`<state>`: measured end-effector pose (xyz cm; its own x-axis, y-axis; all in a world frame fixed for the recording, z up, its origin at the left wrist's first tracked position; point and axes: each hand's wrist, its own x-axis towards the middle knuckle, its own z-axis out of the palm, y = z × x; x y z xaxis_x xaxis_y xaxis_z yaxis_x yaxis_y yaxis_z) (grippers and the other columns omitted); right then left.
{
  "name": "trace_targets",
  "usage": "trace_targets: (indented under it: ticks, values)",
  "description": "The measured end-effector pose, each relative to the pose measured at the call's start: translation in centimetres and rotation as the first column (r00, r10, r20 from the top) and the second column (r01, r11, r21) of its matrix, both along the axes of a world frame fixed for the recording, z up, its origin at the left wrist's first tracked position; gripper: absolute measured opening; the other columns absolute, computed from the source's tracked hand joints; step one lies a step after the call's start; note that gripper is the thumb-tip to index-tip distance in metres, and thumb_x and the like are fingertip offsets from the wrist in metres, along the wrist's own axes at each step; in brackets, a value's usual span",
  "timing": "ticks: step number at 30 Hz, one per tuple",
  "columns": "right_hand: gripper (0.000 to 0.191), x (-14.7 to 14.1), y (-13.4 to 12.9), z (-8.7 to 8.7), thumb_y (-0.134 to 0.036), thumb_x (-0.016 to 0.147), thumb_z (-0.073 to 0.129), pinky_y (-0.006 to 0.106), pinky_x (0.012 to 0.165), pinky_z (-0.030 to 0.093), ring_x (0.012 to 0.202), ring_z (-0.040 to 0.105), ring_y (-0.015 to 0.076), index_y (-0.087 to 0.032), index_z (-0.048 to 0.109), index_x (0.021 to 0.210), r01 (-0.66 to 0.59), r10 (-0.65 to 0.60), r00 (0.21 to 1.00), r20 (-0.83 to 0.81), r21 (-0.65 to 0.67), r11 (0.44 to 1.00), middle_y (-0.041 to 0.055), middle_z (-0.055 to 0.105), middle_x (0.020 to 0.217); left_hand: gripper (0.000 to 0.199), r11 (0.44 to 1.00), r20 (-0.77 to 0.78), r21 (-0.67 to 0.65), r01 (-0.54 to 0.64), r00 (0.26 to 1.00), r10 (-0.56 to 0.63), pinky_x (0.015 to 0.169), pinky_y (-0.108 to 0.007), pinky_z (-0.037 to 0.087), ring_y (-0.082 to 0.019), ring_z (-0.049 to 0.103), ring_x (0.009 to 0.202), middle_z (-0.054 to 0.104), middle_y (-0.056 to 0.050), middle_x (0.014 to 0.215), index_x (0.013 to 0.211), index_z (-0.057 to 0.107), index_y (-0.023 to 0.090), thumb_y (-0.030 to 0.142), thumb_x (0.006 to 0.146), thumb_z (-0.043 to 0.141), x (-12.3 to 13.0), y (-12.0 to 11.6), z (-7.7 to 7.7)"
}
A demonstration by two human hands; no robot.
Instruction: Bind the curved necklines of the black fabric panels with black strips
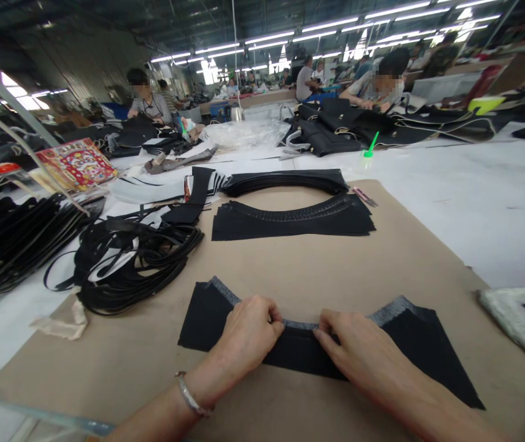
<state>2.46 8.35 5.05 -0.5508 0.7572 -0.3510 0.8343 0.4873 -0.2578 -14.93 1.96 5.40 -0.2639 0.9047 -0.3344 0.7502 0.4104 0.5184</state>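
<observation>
Being gripped along its curved far edge, a black panel [292, 358] is being held by both hands, the left hand [254, 328] and the right hand [352, 341] each being closed with thumb and fingertips on that edge, apart from each other on either side of its middle. The panel is being positioned directly beneath the hands, its long axis being laid crosswise, left to right; neither hand is being placed nearer, since it is being touched by both. A dark, flat, thin-looking face is being shown, and its concave far edge is being bordered by a speckled grey strip [394, 310], partly being hidden by the fingers. Underneath, a brown sheet [299, 264] is being spread over the white bench [432, 190]. Beyond, loosely piled curved black pieces [292, 225] are being backed by a black stack [285, 178], while a tangle of black straps [161, 279] is being supported at the left.
</observation>
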Motion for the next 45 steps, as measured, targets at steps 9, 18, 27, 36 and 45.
trace_targets:
  ticks: [9, 18, 27, 36, 45]
  values:
    - [0.021, -0.1, 0.2, 0.1, -0.021, 0.091, 0.047, 0.029, 0.057, 0.032, 0.071, 0.066, 0.0258, -0.018, 0.061, 0.077, -0.02, 0.019, 1.0, 0.022, 0.017, 1.0, 0.0094, 0.068, 0.075, 0.013, 1.0, -0.063, -0.003, 0.005, 0.998, -0.006, 0.065, -0.027, 0.035, -0.019, 0.062, 0.077, 0.068, -0.002, 0.074, 0.076, 0.069, 0.021, 0.021, 0.077, 0.056, 0.4, 0.0, 0.2]
    - [0.012, -0.2, -0.9, 0.4, -0.02, 0.095, 0.047, 0.031, 0.057, 0.037, 0.08, 0.068, 0.0281, -0.016, 0.058, 0.096, -0.038, 0.031, 0.995, 0.091, 0.078, 0.996, 0.0108, 0.069, 0.083, 0.017, 0.999, -0.113, -0.004, -0.042, 0.993, 0.042, 0.064, -0.025, 0.034, -0.017, 0.061, 0.075, 0.063, 0.002, 0.076, 0.094, 0.053, 0.022, 0.018, 0.08, 0.06, 0.9, -0.5, -0.2]
    - [0.022, 1.0, -1.7, -0.7, -0.029, 0.097, 0.052, 0.03, 0.056, 0.037, 0.081, 0.068, 0.026, -0.016, 0.047, 0.114, 0.001, -0.008, 0.999, 0.041, 0.173, 0.985, 0.0073, 0.069, 0.083, 0.036, 0.777, -0.388, 0.456, 0.433, 0.883, -0.264, 0.086, -0.036, 0.045, -0.021, 0.056, 0.099, 0.061, -0.006, 0.109, 0.108, 0.061, 0.022, 0.002, 0.085, 0.043, 2.1, -2.6, -2.7]
    - [0.021, 3.4, 1.1, 1.3, -0.04, 0.091, 0.058, 0.028, 0.057, 0.032, 0.077, 0.067, 0.0242, -0.019, 0.06, 0.087, 0.038, -0.031, 0.994, -0.107, 0.066, 0.997, 0.0049, 0.069, 0.078, 0.058, 0.541, -0.567, 0.484, 0.688, 0.717, -0.405, 0.084, -0.031, 0.053, -0.021, 0.06, 0.096, 0.065, -0.01, 0.102, 0.127, 0.052, 0.01, -0.002, 0.073, 0.036, 2.6, -3.7, -4.9]
    - [0.015, 5.7, 3.3, 1.3, -0.028, 0.082, 0.06, 0.027, 0.056, 0.028, 0.072, 0.064, 0.0208, -0.021, 0.061, 0.069, 0.023, -0.024, 0.994, -0.111, -0.013, 1.0, 0.0017, 0.067, 0.07, 0.071, 0.569, -0.628, 0.382, 0.728, 0.656, -0.419, 0.078, -0.03, 0.053, -0.021, 0.057, 0.091, 0.061, -0.009, 0.101, 0.143, 0.039, 0.016, 0.0, 0.074, 0.042, 2.3, -3.8, -6.2]
